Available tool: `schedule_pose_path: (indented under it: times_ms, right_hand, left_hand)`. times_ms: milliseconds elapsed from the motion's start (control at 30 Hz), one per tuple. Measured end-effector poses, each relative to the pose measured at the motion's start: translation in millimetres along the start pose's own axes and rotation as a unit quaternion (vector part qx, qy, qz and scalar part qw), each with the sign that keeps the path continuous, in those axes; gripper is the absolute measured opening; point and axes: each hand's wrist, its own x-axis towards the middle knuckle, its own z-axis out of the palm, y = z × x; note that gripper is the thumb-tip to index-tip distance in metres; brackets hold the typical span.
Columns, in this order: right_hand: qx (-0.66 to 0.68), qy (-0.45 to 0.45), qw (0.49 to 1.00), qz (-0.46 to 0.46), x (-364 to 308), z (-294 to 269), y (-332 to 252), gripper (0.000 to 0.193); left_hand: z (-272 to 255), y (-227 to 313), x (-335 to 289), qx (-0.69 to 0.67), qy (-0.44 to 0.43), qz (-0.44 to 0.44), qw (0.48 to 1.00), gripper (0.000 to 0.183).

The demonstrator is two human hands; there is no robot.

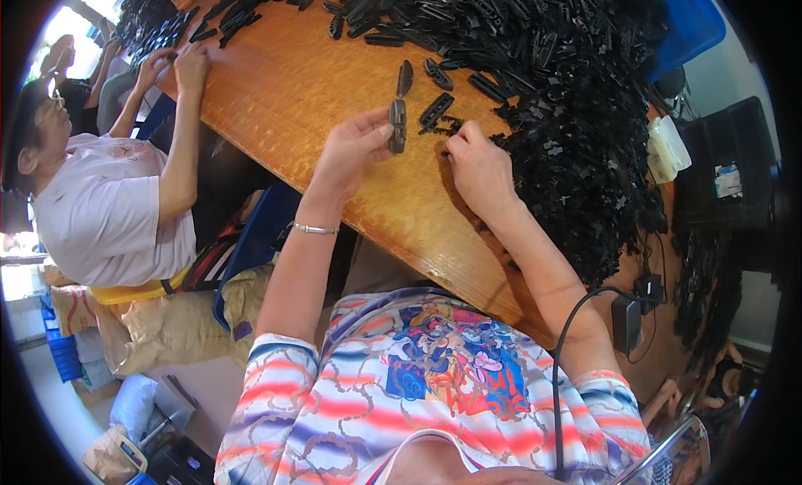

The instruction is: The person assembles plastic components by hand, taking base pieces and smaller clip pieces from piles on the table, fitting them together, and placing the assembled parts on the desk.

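My left hand [352,151] pinches an oblong black plastic part [398,126] upright between thumb and fingers, above the wooden table [292,109]. My right hand [486,174] is closed with its fingertips together, beside a few small black plastic pieces [451,124]; whatever it pinches is too small or hidden to make out. Just beyond both hands lie several loose oblong black parts [436,109], some with slots showing. To the right of my right hand spreads a large heap of small black cross-shaped pieces [568,163].
A big pile of oblong black parts [501,25] covers the far side, next to a blue bin [689,30]. A co-worker [109,197] in a white shirt handles parts at the left. A black cable [561,360] runs by my right arm. A black crate [727,167] stands right.
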Motion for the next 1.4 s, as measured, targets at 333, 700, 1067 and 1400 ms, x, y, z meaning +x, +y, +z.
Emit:
schedule_pose_path:
  times_ms: [333, 700, 1067, 1400]
  right_hand:
    - [0.110, 0.024, 0.994, -0.014, -1, -11, -8, 0.013]
    - [0.515, -0.050, 0.825, 0.227, -3, -44, -34, 0.019]
    - [0.354, 0.050, 0.932, 0.066, -18, -43, -58, 0.023]
    - [0.284, 0.104, 0.953, -0.022, -26, -38, -59, 0.018]
  left_hand:
    - [4, -13, -36, -0.215, -0.089, -0.001, 0.972, 0.050]
    - [20, -8, -46, -0.169, -0.094, -0.010, 0.981, 0.045]
    - [22, -11, -51, -0.187, -0.098, 0.015, 0.977, 0.044]
    - [27, -19, -51, -0.194, -0.090, 0.043, 0.976, 0.041]
